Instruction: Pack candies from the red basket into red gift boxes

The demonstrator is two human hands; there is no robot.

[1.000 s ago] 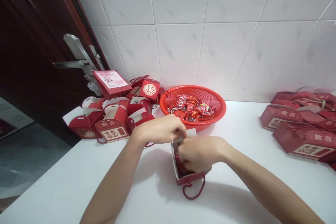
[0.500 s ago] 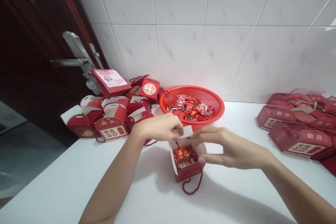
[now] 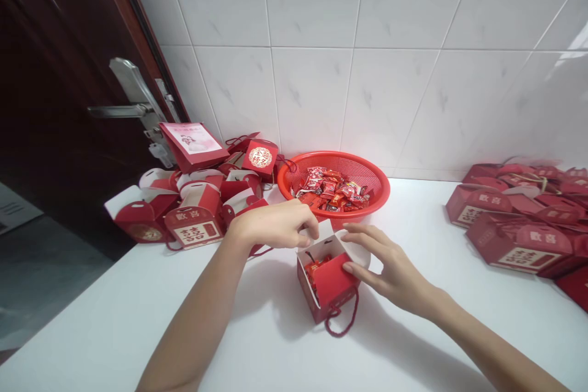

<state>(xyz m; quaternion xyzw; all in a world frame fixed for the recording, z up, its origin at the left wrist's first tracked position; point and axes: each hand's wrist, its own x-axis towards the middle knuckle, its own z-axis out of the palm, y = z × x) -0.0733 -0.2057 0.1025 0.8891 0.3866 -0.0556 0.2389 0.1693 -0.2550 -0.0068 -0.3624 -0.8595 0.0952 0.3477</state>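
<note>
White table [image 3: 257, 343]: bore basket [image 3: 373, 203] and box [image 3: 327, 286].
Basket: held wrapped candies [image 3: 333, 188].
Box: sat before the basket, flap [image 3: 334, 272] partly covering its contents.
Right hand [image 3: 390, 263]: thumb on that flap, fingers spread apart.
Left hand [image 3: 280, 224]: curled at box's rear corner; grip couldn't be told.

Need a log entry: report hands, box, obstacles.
Left hand at far corner of box. Right hand spread at red flap. Box partly covered, sweets showing. Basket close behind, not between hands.
</note>
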